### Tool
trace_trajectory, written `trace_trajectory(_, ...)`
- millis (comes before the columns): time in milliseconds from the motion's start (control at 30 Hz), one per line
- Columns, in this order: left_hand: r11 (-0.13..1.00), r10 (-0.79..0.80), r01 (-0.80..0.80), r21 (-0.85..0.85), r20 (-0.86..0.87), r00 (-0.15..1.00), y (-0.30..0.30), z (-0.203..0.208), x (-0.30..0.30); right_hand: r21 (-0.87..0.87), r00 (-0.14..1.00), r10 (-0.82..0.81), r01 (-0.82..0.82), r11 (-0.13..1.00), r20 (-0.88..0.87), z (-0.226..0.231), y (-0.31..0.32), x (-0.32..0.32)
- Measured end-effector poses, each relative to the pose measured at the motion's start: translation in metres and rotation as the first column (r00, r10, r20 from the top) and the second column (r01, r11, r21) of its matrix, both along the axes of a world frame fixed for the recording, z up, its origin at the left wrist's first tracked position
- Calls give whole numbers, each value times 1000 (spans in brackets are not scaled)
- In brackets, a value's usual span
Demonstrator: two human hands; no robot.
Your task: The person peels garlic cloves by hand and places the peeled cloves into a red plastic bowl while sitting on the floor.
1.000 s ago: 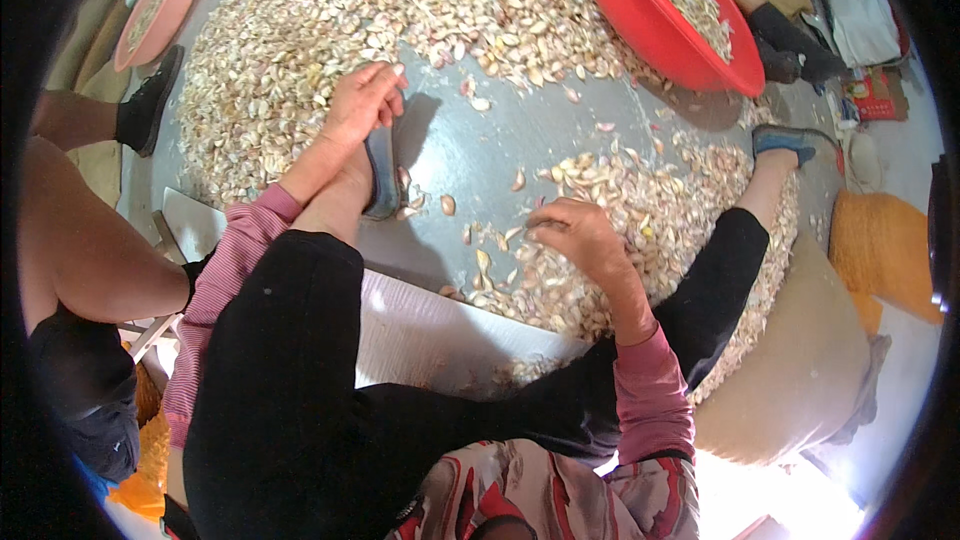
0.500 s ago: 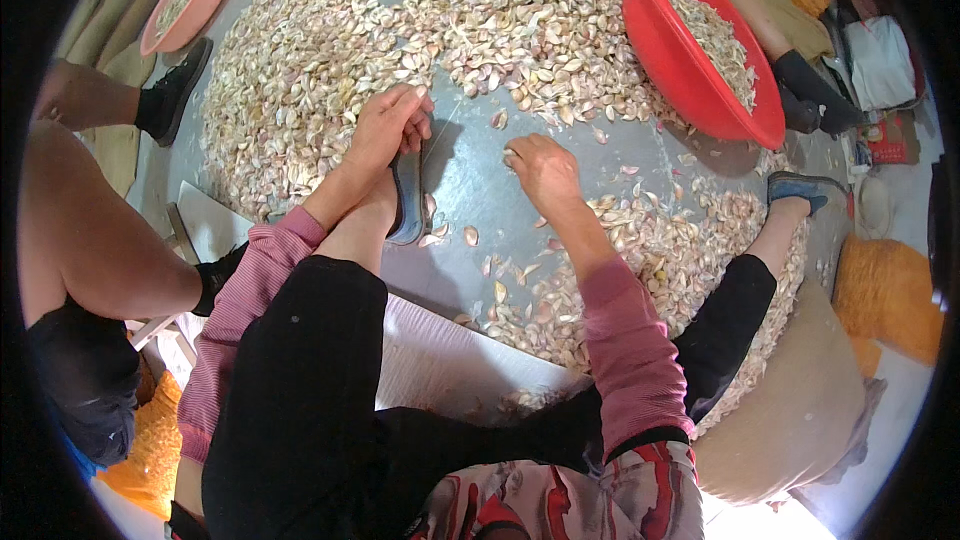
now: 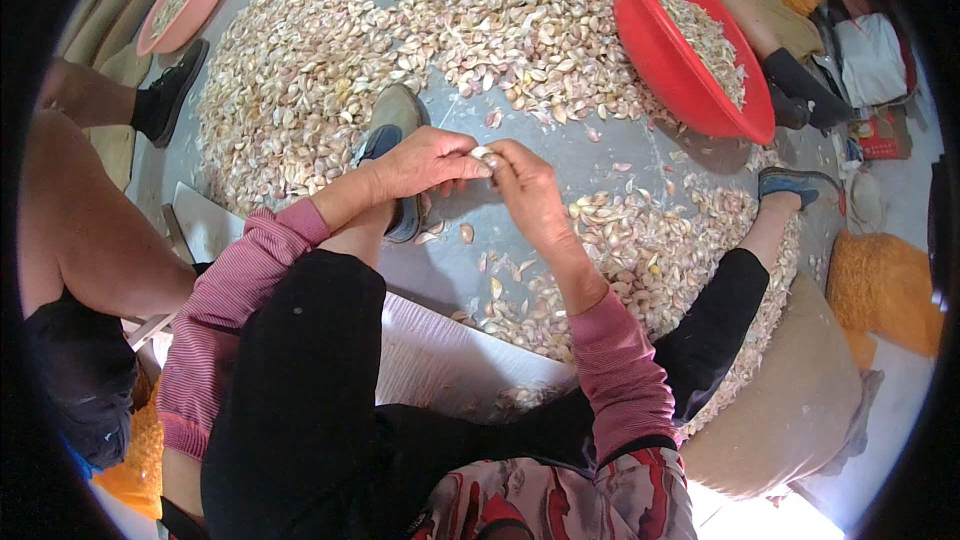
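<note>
My two hands meet in front of me, above the grey floor point(image 3: 450, 285). A whitish garlic clove point(image 3: 484, 154) is pinched between them. My left hand point(image 3: 425, 160) grips its left side with thumb and curled fingers, just above my left shoe. From the other side, my right hand point(image 3: 527, 192) closes on the clove with thumb and forefinger; its remaining fingers are partly hidden. A heap of loose garlic cloves point(image 3: 290, 90) spreads beyond my hands, and a second heap of cloves point(image 3: 640, 250) lies by my right forearm.
A tilted red basin point(image 3: 640, 50) holding pale scraps stands at the far right, and a pink basin point(image 3: 185, 5) at the far left. Other people's legs point(image 3: 110, 210) are close on the left and at the upper right. Orange sacks point(image 3: 885, 285) lie at the right.
My left hand has moved right, away from over my shoe, to meet the right hand. Both now hold the clove. My left shoe's toe has come into view.
</note>
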State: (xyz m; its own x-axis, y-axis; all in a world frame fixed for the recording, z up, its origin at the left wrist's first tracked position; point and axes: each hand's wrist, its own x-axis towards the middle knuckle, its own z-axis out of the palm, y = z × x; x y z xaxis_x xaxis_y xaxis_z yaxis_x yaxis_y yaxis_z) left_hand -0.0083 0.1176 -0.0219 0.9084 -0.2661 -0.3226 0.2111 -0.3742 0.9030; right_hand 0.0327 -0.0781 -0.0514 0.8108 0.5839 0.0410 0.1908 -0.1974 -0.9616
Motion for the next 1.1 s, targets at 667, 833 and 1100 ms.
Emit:
trace_trajectory(667,937,-274,279,211,-56,960,-12,-11,-5,-602,905,326,-103,792,274,5,-53,-11)
trace_trajectory(833,957,-151,186,222,-166,974,1,-23,4,-485,901,287,-101,869,326,12,-78,-10)
trace_trajectory(1100,990,-34,59,131,-188,982,7,-26,5,-80,313,-112,539,839,943,147,-133,114)
